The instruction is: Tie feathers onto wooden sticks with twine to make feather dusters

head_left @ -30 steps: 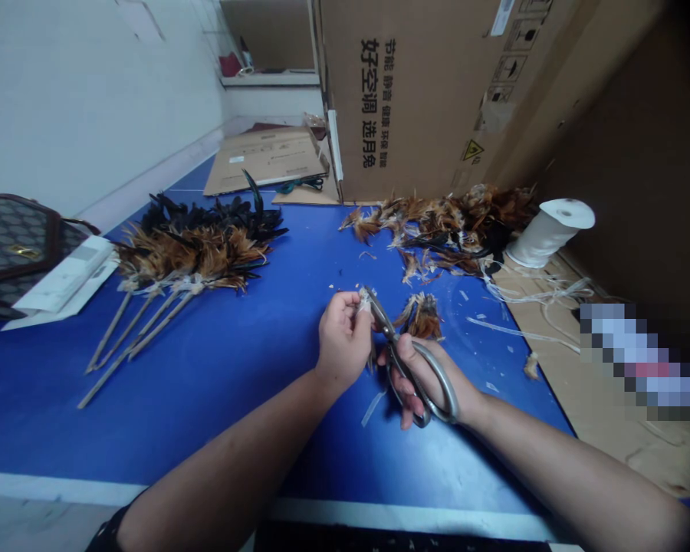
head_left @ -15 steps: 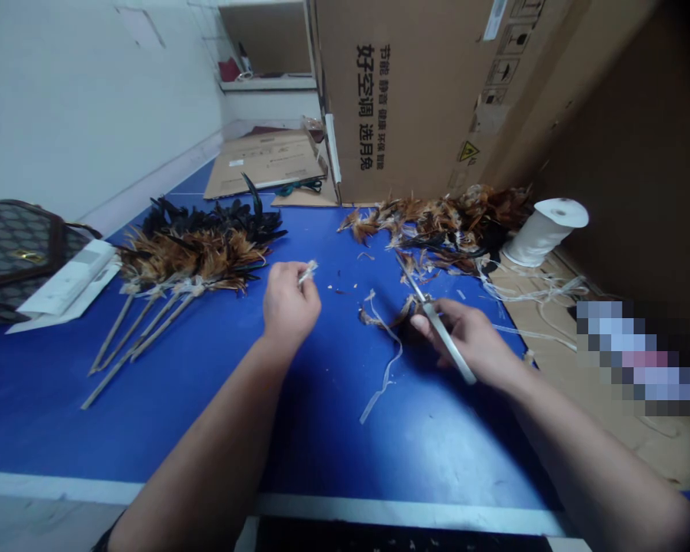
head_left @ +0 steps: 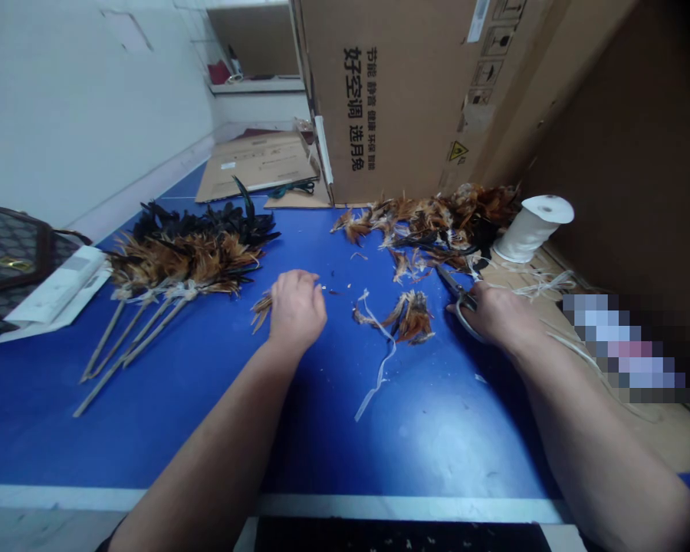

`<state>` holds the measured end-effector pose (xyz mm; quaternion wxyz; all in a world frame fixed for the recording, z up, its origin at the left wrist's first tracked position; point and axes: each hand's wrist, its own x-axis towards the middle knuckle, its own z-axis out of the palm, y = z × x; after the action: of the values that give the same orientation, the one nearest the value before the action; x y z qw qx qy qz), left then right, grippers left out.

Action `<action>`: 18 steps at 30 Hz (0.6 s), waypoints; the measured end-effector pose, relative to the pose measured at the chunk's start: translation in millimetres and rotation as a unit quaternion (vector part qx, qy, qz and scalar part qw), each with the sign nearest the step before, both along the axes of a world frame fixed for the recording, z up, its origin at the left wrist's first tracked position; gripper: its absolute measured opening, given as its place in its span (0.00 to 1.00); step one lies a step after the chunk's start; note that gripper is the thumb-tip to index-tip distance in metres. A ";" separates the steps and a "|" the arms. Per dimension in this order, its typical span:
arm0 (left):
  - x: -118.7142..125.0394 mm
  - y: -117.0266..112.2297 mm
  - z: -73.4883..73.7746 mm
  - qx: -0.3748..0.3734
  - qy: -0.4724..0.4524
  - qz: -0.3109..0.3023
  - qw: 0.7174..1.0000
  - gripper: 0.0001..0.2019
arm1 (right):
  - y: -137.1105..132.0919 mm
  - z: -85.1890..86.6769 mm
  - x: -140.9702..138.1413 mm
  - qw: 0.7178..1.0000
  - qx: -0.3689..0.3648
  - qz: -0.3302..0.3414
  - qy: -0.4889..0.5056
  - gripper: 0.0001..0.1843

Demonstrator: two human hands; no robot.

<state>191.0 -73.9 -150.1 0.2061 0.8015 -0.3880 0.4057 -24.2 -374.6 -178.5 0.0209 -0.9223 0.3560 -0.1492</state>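
Observation:
My left hand (head_left: 297, 307) rests knuckles-up on the blue table (head_left: 207, 399), fingers curled over a small brown feather tuft (head_left: 261, 307) that sticks out at its left side. My right hand (head_left: 497, 314) lies at the table's right edge, closed on the metal scissors (head_left: 457, 295), whose blades point away toward the loose feathers. Between the hands lie a small bunch of brown feathers (head_left: 411, 316) and a strip of white string (head_left: 379, 360).
Finished feather dusters on sticks (head_left: 172, 264) lie at the left, beside a patterned bag (head_left: 11, 257) and white papers (head_left: 51, 295). A loose feather pile (head_left: 437, 218), a white string spool (head_left: 532, 228) and a big cardboard box (head_left: 402, 92) stand at the back right.
The hands, together while the scissors cut at a tuft, have parted. My left hand went left and down onto the table; my right hand carried the scissors out to the right edge.

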 end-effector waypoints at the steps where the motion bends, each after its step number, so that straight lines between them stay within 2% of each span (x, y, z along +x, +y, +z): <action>1: -6.1 -3.7 -2.8 0.009 0.000 -0.041 0.999 0.12 | -1.7 -1.3 0.6 1.000 -0.001 0.000 0.001 0.30; 4: -25.4 -12.3 -10.8 0.042 0.022 -0.144 0.988 0.10 | -7.8 -4.6 0.9 1.000 -0.009 0.016 0.006 0.29; 6: -36.0 -15.0 -14.0 0.075 0.038 -0.176 0.981 0.10 | -10.6 -5.5 -0.3 1.000 -0.014 0.027 0.006 0.29; 10: -43.4 -15.5 -16.5 0.151 0.046 -0.168 0.973 0.14 | -9.0 -1.2 -5.9 0.999 -0.001 0.040 0.014 0.29; 12: -40.9 -15.7 -17.6 0.175 0.050 -0.156 0.971 0.13 | -6.2 2.6 -9.0 0.998 -0.003 0.055 0.032 0.27; 16: -33.6 -16.9 -19.1 0.175 0.062 -0.159 0.970 0.08 | -1.8 8.1 -13.1 0.995 -0.022 0.076 0.059 0.19; 18: -30.8 -17.1 -18.6 0.151 0.062 -0.170 0.972 0.07 | 0.0 9.0 -14.2 0.994 -0.029 0.080 0.068 0.19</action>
<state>160.1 -91.0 -168.7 0.1724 0.7692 -0.5617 0.2513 -38.4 -374.5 -169.5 -0.0180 -0.9560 0.2771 -0.0947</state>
